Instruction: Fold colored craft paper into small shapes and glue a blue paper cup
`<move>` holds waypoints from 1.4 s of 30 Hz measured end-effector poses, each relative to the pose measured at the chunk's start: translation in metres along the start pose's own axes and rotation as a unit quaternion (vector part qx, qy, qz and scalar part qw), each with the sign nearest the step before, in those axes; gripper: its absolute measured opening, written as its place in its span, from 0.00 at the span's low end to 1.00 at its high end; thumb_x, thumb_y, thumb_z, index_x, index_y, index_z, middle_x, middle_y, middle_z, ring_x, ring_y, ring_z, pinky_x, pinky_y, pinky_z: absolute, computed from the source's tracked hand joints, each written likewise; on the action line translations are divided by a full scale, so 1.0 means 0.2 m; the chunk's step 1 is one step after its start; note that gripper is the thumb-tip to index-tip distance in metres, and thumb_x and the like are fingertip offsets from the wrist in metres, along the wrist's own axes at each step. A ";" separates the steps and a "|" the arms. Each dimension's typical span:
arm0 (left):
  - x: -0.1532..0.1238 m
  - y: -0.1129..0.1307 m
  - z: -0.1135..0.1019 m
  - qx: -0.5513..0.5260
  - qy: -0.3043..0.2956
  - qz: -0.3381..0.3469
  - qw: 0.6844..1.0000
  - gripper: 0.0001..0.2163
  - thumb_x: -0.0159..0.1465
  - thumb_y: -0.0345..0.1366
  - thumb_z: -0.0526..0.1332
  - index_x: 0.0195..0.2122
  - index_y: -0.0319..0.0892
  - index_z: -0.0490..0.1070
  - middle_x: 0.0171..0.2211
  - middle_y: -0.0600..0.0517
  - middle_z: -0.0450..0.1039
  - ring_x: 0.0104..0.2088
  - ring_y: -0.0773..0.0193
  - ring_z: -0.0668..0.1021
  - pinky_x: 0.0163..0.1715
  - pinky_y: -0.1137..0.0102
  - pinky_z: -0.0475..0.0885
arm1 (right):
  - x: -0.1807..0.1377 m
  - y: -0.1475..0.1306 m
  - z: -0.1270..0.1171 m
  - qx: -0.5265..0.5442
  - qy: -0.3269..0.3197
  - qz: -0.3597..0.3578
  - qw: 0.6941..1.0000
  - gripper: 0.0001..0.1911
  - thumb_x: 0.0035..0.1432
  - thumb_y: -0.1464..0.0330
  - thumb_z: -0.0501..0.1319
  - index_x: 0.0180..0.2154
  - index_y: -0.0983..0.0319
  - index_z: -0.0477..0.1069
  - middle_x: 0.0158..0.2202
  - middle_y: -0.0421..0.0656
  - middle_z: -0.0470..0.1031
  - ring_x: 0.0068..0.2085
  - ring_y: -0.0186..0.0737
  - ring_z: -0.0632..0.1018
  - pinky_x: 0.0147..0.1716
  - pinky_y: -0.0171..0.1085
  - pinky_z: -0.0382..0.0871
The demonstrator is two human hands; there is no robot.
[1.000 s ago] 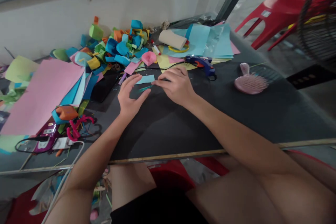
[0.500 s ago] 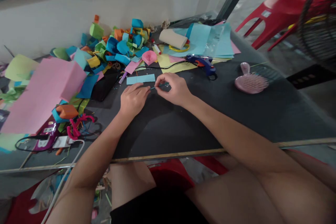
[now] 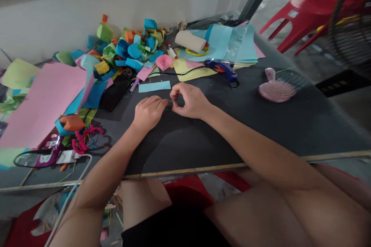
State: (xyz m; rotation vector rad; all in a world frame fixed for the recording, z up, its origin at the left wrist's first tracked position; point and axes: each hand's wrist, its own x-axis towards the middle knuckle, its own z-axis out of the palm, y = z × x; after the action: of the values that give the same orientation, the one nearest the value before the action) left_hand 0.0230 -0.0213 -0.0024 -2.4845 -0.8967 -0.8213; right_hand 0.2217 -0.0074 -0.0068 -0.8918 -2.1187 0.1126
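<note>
Between my hands runs a thin, dark bluish strip (image 3: 171, 101), only a short length of it showing. My left hand (image 3: 150, 112) is closed, thumb and fingers pinching one end close above the dark table (image 3: 179, 142). The thumb and forefinger of my right hand (image 3: 189, 100) meet in a ring around the other end, and a bit of the strip shows inside that ring. Just beyond my fingers lies a flat light-blue paper strip (image 3: 155, 86). Most of what I hold is covered by my fingers, so its exact kind is unclear.
Folded coloured paper pieces (image 3: 135, 51) are heaped at the back. A blue glue gun (image 3: 224, 70) lies behind my right hand, a pink hairbrush (image 3: 276, 91) further right. Pink paper (image 3: 46, 100), a purple device (image 3: 52, 150) and a white cable (image 3: 68, 200) are at left.
My left hand has tilted and drawn its fingers in more tightly, and sits slightly lower. My right hand has barely shifted. The strip stays between them.
</note>
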 end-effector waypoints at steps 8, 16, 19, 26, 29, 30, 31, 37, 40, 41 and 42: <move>0.00 0.01 -0.02 0.012 0.018 0.032 0.999 0.08 0.69 0.29 0.56 0.38 0.39 0.75 0.32 0.50 0.81 0.35 0.64 0.82 0.28 0.72 0.70 | 0.02 0.00 -0.01 0.004 0.010 -0.024 1.000 0.15 0.44 0.76 0.58 0.34 0.56 0.57 0.29 0.37 0.72 0.30 0.40 0.73 0.43 0.44 0.66; 0.01 0.00 -0.02 0.030 0.050 0.036 0.998 0.07 0.69 0.30 0.58 0.38 0.40 0.76 0.32 0.51 0.81 0.38 0.64 0.81 0.30 0.71 0.71 | 0.02 0.03 -0.02 0.001 0.040 -0.035 0.999 0.20 0.42 0.77 0.58 0.37 0.55 0.56 0.28 0.36 0.74 0.30 0.41 0.73 0.42 0.45 0.66; 0.01 0.00 -0.02 0.020 0.052 0.015 0.998 0.09 0.70 0.32 0.57 0.37 0.41 0.77 0.32 0.50 0.80 0.38 0.64 0.81 0.31 0.70 0.72 | 0.03 0.05 -0.04 0.011 0.033 -0.022 0.999 0.22 0.41 0.78 0.58 0.38 0.55 0.55 0.28 0.35 0.74 0.32 0.43 0.74 0.42 0.46 0.66; 0.01 -0.02 -0.03 -0.008 0.086 0.016 0.996 0.07 0.69 0.31 0.59 0.37 0.41 0.77 0.31 0.50 0.78 0.37 0.64 0.80 0.31 0.70 0.70 | 0.03 0.10 -0.07 0.001 0.017 0.005 1.000 0.21 0.41 0.77 0.59 0.36 0.55 0.55 0.28 0.36 0.74 0.32 0.42 0.73 0.42 0.46 0.67; 0.02 -0.04 -0.04 -0.003 0.099 0.016 0.995 0.07 0.68 0.31 0.59 0.35 0.41 0.76 0.30 0.49 0.77 0.36 0.64 0.78 0.31 0.69 0.69 | 0.03 0.13 -0.09 -0.008 0.009 0.034 0.999 0.21 0.41 0.77 0.59 0.37 0.55 0.56 0.29 0.37 0.74 0.35 0.44 0.73 0.43 0.47 0.66; 0.02 -0.05 -0.04 -0.005 0.095 0.010 0.995 0.07 0.69 0.32 0.59 0.35 0.41 0.76 0.30 0.49 0.77 0.35 0.64 0.78 0.31 0.69 0.68 | 0.03 0.14 -0.09 -0.013 0.007 0.042 0.999 0.21 0.40 0.77 0.59 0.38 0.55 0.57 0.29 0.38 0.74 0.35 0.44 0.73 0.44 0.47 0.66; 0.02 -0.05 -0.04 -0.007 0.087 0.003 0.996 0.08 0.69 0.33 0.59 0.34 0.41 0.77 0.30 0.49 0.76 0.34 0.65 0.78 0.31 0.69 0.68 | 0.03 0.15 -0.10 -0.017 0.007 0.047 0.999 0.21 0.40 0.77 0.59 0.38 0.55 0.58 0.29 0.38 0.74 0.35 0.44 0.73 0.45 0.48 0.66; 0.01 -0.07 -0.03 0.003 0.052 -0.020 0.998 0.11 0.70 0.35 0.57 0.33 0.42 0.77 0.29 0.49 0.76 0.32 0.65 0.77 0.30 0.69 0.67 | 0.02 0.21 -0.13 -0.013 0.029 0.045 0.998 0.18 0.40 0.76 0.59 0.35 0.55 0.60 0.28 0.37 0.73 0.33 0.42 0.73 0.46 0.47 0.67; 0.00 -0.10 -0.02 -0.010 0.045 -0.038 0.998 0.11 0.70 0.36 0.56 0.34 0.42 0.77 0.29 0.49 0.77 0.36 0.62 0.78 0.32 0.68 0.68 | 0.02 0.24 -0.17 -0.003 0.066 0.075 0.995 0.15 0.42 0.75 0.60 0.34 0.56 0.63 0.29 0.39 0.72 0.33 0.41 0.73 0.43 0.46 0.68; 0.00 -0.11 -0.02 -0.016 0.041 -0.040 0.998 0.11 0.70 0.36 0.56 0.34 0.42 0.77 0.29 0.49 0.77 0.37 0.61 0.78 0.33 0.67 0.68 | 0.02 0.24 -0.18 0.011 0.074 0.089 0.993 0.14 0.44 0.74 0.60 0.35 0.56 0.64 0.29 0.39 0.72 0.32 0.41 0.73 0.42 0.45 0.68; 0.00 -0.12 -0.01 -0.023 0.034 -0.038 0.998 0.11 0.70 0.36 0.56 0.35 0.42 0.77 0.29 0.49 0.78 0.39 0.60 0.79 0.34 0.67 0.69 | 0.03 0.24 -0.19 0.033 0.073 0.100 0.992 0.13 0.46 0.73 0.60 0.36 0.57 0.66 0.30 0.39 0.73 0.32 0.40 0.73 0.40 0.44 0.69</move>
State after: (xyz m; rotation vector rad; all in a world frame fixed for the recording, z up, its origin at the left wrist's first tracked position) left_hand 0.0056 -0.0055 0.0023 -2.4600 -0.9631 -0.9555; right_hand 0.2729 0.0230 0.0048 -1.0401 -1.8774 0.2128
